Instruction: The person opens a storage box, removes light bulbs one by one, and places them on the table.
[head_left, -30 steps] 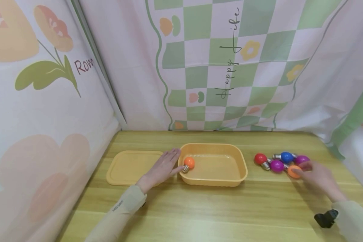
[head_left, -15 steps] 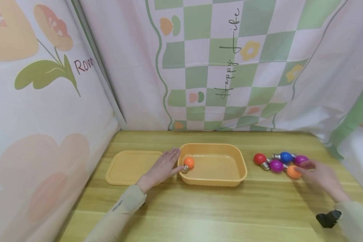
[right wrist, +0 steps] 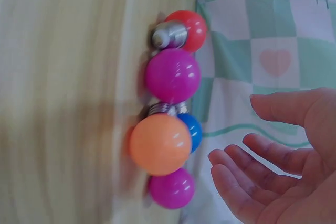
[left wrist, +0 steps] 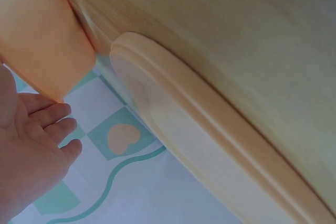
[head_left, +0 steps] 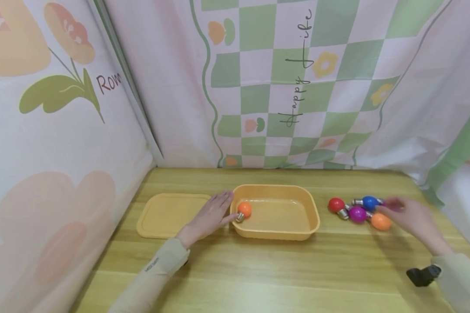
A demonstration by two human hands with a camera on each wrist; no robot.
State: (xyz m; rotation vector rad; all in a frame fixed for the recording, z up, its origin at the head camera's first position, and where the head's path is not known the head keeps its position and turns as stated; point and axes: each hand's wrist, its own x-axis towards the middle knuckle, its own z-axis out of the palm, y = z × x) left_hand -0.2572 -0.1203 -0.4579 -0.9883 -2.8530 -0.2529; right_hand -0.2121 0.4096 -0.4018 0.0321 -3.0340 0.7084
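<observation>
My left hand [head_left: 211,214] rests against the left end of a yellow plastic box [head_left: 282,235], fingers straight and thumb at the rim. Inside the box lies an orange light bulb [head_left: 244,209] with a metal screw base. On the right, my right hand [head_left: 411,221] hovers over the bulb group, thumb and fingers apart with nothing between them in the right wrist view. Below it are an orange bulb [head_left: 381,221], a blue bulb [head_left: 370,203] and a purple bulb [head_left: 357,214]. A second purple bulb [right wrist: 171,188] is mostly hidden by the hand in the head view. A red bulb [head_left: 336,205] lies leftmost.
A flat yellow lid [head_left: 168,215] lies left of the box, partly under the left forearm's line of sight. Behind the wooden table [head_left: 282,278] hangs a checkered curtain [head_left: 290,87]; a flowered cloth [head_left: 62,143] closes off the left side.
My right hand has come off the front orange bulb and lifted slightly back, over the far-right purple bulb. That orange bulb stays on the table. The left hand has kept its place.
</observation>
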